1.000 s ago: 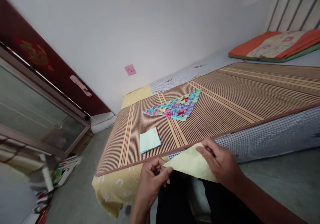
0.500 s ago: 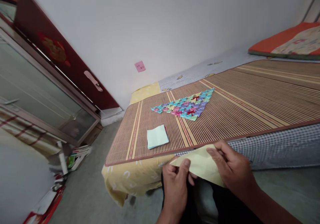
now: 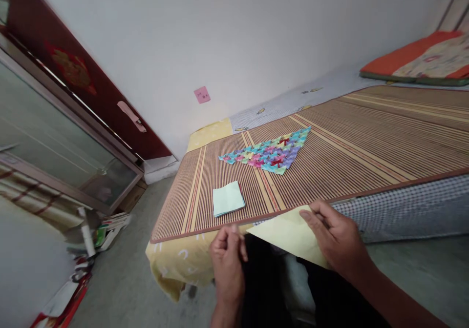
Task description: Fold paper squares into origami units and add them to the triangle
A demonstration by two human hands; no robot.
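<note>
A pale yellow sheet of paper (image 3: 289, 235), folded into a triangle, lies over my lap just in front of the bed's edge. My right hand (image 3: 339, 245) grips its right part, with the fingers curled over the upper edge. My left hand (image 3: 229, 259) is at the sheet's left tip, fingers pressed together in a pinch. On the striped bamboo mat (image 3: 366, 142) lie a small stack of light green paper squares (image 3: 227, 198) and, farther back, a many-coloured triangular patchwork of folded paper pieces (image 3: 269, 152).
The mat covers a bed with a yellow sheet (image 3: 176, 259) and checked fabric (image 3: 410, 206). An orange cushion (image 3: 417, 59) lies at the far right. A dark red door (image 3: 84, 79), a glass panel and clutter on the floor (image 3: 91, 235) are at the left. A pink note (image 3: 202, 94) sticks to the wall.
My left hand slid left along the yellow sheet, from its middle to its left tip. My right hand stayed on the sheet. The view shifted slightly.
</note>
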